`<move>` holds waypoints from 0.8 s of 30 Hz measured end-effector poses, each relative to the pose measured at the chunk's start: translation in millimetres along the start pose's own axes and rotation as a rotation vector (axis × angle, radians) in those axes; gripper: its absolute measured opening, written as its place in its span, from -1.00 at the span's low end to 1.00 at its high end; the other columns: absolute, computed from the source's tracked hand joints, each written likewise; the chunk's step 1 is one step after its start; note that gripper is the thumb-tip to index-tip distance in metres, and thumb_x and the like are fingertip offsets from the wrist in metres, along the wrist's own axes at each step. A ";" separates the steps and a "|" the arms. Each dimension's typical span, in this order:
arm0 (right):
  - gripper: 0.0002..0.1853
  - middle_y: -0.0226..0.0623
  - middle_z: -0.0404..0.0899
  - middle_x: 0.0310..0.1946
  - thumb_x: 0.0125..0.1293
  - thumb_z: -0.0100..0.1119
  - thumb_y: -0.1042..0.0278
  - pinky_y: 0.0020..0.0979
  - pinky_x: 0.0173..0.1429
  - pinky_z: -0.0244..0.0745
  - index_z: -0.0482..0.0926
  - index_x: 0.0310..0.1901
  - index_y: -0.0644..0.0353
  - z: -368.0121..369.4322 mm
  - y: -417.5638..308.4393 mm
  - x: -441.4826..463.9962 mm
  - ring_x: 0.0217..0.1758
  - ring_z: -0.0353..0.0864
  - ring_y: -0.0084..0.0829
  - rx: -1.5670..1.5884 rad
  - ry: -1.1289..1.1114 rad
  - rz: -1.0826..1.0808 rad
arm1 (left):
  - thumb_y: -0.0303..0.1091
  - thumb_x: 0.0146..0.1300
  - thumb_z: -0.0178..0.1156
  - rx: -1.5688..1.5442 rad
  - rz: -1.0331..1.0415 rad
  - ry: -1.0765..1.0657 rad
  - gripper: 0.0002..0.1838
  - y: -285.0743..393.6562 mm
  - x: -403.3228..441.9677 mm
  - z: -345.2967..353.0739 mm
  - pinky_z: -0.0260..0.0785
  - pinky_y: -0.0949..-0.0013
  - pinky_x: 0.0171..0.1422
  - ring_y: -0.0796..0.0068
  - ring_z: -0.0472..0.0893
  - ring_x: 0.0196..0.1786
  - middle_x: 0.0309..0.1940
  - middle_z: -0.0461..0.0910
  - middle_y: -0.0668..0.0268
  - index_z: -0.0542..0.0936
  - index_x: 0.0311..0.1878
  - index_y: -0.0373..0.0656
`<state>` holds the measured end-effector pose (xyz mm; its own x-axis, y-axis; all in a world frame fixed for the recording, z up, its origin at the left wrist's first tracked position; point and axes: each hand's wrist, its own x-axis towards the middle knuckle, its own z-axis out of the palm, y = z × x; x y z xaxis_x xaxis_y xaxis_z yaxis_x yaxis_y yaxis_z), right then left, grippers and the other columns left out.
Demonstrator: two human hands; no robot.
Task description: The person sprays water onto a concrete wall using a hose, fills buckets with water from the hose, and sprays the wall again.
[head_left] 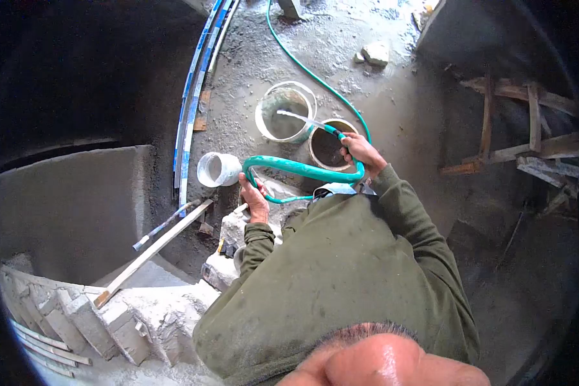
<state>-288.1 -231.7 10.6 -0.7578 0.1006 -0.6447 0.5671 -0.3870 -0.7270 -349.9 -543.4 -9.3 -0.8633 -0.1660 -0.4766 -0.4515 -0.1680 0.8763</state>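
Note:
My right hand [361,149] is closed around a green hose [289,166] close to its outlet. A stream of water [302,118] runs from the outlet into a large white bucket [260,122]. Lower to the left, my left hand [256,201] grips the same hose where it bends into a loop. Touching or very near the left fingertips is a small white tub [228,168], tipped with its mouth to the left. A second bucket [312,153] with a dark inside stands beside the large one, partly behind the hose and right hand.
Long blue-and-white strips [190,116] run along the left. A wooden batten [154,252] leans above stacked blocks [103,321]. The hose trails across the wet, rough floor [392,116] to the top. Stone chunks [375,53] lie at the upper right, and a wooden frame [527,138] stands at the right.

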 end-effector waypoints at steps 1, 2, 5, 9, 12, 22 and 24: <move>-0.67 -0.44 0.39 -0.58 0.28 -0.15 0.34 -0.58 -0.67 0.26 0.36 0.03 0.26 -0.5 -0.1 0.1 -0.65 0.33 -0.66 -0.005 -0.002 -0.008 | 0.36 0.19 -0.18 -0.008 0.007 -0.001 -0.34 -1.7 1.8 -2.7 0.02 0.53 -0.72 0.60 0.21 -0.80 -0.82 0.18 0.43 0.26 -0.68 -0.09; -0.70 -0.42 0.40 -0.57 0.29 -0.16 0.33 -0.58 -0.67 0.28 0.37 0.00 0.26 -1.9 -0.4 -0.6 -0.65 0.34 -0.66 0.004 -0.016 0.009 | 0.36 0.18 -0.16 -0.009 0.004 -0.010 -0.34 -3.9 2.7 -4.9 0.02 0.52 -0.72 0.59 0.21 -0.80 -0.82 0.17 0.43 0.26 -0.67 -0.09; -0.78 -0.35 0.45 -0.53 0.32 -0.17 0.33 -0.58 -0.66 0.31 0.38 -0.13 0.27 -6.3 1.6 -0.8 -0.65 0.35 -0.64 0.028 -0.016 0.027 | 0.36 0.16 -0.11 -0.012 0.022 0.011 -0.35 -3.1 -0.8 -1.4 0.01 0.52 -0.72 0.59 0.19 -0.81 -0.83 0.14 0.44 0.26 -0.67 -0.09; -0.81 -0.32 0.46 -0.51 0.28 -0.17 0.36 -0.55 -0.66 0.31 0.40 -0.23 0.30 -12.3 8.9 7.5 -0.64 0.36 -0.62 0.042 -0.031 0.028 | 0.36 0.16 -0.12 -0.017 0.022 0.007 -0.33 -1.2 -0.9 -1.0 0.01 0.52 -0.72 0.59 0.19 -0.81 -0.85 0.15 0.43 0.25 -0.71 -0.09; -0.81 -0.31 0.47 -0.52 0.22 -0.18 0.37 -0.52 -0.64 0.31 0.40 -0.32 0.31 -14.6 16.4 12.1 -0.63 0.36 -0.60 0.035 -0.025 0.028 | 0.36 0.16 -0.11 -0.011 0.014 0.021 -0.34 3.8 -4.2 2.0 0.02 0.52 -0.72 0.59 0.20 -0.81 -0.85 0.17 0.43 0.25 -0.70 -0.08; -0.84 -0.38 0.40 -0.57 0.20 -0.17 0.34 -0.52 -0.61 0.27 0.38 -0.37 0.21 -14.5 14.1 -0.1 -0.63 0.30 -0.63 -0.015 -0.025 0.061 | 0.31 0.20 -0.10 0.028 0.093 -0.012 -0.38 -14.9 5.5 -6.6 0.02 0.53 -0.73 0.61 0.25 -0.80 -0.83 0.24 0.43 0.28 -0.69 -0.05; -0.84 -0.38 0.40 -0.57 0.22 -0.17 0.32 -0.53 -0.60 0.27 0.38 -0.34 0.21 -15.1 13.9 -0.2 -0.63 0.30 -0.63 -0.008 -0.052 0.059 | 0.30 0.20 -0.09 0.016 0.096 -0.012 -0.39 -17.2 8.3 -6.9 0.02 0.54 -0.74 0.62 0.24 -0.81 -0.83 0.24 0.43 0.29 -0.69 -0.06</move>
<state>-275.3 -223.3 -2.9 -0.7386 0.0299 -0.6735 0.6137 -0.3838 -0.6900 -347.8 -548.5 -28.9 -0.9053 -0.1686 -0.3898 -0.3702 -0.1361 0.9189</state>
